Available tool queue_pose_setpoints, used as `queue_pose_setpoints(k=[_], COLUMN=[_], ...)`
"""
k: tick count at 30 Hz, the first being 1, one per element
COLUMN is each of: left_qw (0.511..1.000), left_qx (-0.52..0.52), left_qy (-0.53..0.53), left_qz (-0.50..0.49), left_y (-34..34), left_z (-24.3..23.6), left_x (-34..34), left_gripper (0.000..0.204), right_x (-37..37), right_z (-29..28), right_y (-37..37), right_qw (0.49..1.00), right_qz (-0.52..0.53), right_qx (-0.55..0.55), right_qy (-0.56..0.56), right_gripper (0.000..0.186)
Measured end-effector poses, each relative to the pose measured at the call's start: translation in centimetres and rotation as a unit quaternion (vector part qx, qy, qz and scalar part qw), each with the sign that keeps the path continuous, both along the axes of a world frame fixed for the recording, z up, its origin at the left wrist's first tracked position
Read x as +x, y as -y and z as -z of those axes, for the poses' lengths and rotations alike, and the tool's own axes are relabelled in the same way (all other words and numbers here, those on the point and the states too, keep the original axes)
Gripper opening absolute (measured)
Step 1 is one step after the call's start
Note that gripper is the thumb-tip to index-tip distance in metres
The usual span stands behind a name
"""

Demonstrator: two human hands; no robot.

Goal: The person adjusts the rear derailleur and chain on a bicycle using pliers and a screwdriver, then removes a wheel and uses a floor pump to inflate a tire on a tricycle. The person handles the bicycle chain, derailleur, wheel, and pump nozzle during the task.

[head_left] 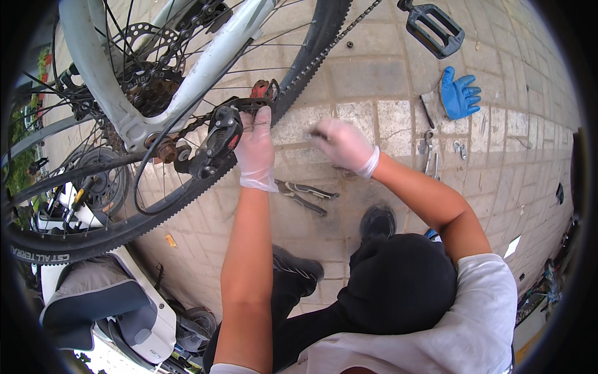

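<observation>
My left hand, in a thin clear glove, reaches up to the rear derailleur of a pale bicycle. Its fingers close on the derailleur's cage, by a red part, and partly hide behind it. The bicycle chain runs from there toward the upper right. My right hand, gloved the same way, hovers apart from the bicycle over the paving. Its fingers are curled together and slightly blurred, with a dark spot at the tips that I cannot make out. Beside the derailleur stands the rear wheel's black tyre.
Pliers with dark handles lie on the paving below my hands. To the right are a blue work glove, a wrench and small metal pieces. A black pedal juts in above. A white scooter stands at lower left.
</observation>
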State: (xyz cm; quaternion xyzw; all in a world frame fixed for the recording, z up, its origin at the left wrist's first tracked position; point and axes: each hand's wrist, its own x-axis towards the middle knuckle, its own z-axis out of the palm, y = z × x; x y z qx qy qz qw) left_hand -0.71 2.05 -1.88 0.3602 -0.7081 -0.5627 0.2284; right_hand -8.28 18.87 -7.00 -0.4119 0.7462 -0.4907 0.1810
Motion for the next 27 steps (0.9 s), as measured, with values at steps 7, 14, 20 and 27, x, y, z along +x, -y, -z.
queue_pose_setpoints(k=[7, 14, 20, 27], left_qw=[1.000, 0.998, 0.998, 0.999], left_qx=[0.018, 0.050, 0.049, 0.029], left_qy=[-0.018, -0.042, -0.024, -0.015], left_qz=[0.015, 0.013, 0.011, -0.012], left_y=[0.1, 0.2, 0.2, 0.0], left_z=[0.1, 0.2, 0.1, -0.1], left_x=[0.0, -0.1, 0.0, -0.3], left_gripper=[0.025, 0.027, 0.028, 0.022], right_x=[-4.4, -4.7, -5.9, -7.0], right_z=[-6.1, -6.3, -6.8, -7.2], right_y=[5.6, 6.3, 6.6, 6.6], right_qw=[0.995, 0.994, 0.976, 0.999], right_qz=[0.054, 0.037, -0.026, -0.032], right_qx=[-0.077, -0.049, 0.031, -0.011], right_qy=[-0.029, -0.092, -0.215, -0.007], right_gripper=[0.016, 0.015, 0.015, 0.017])
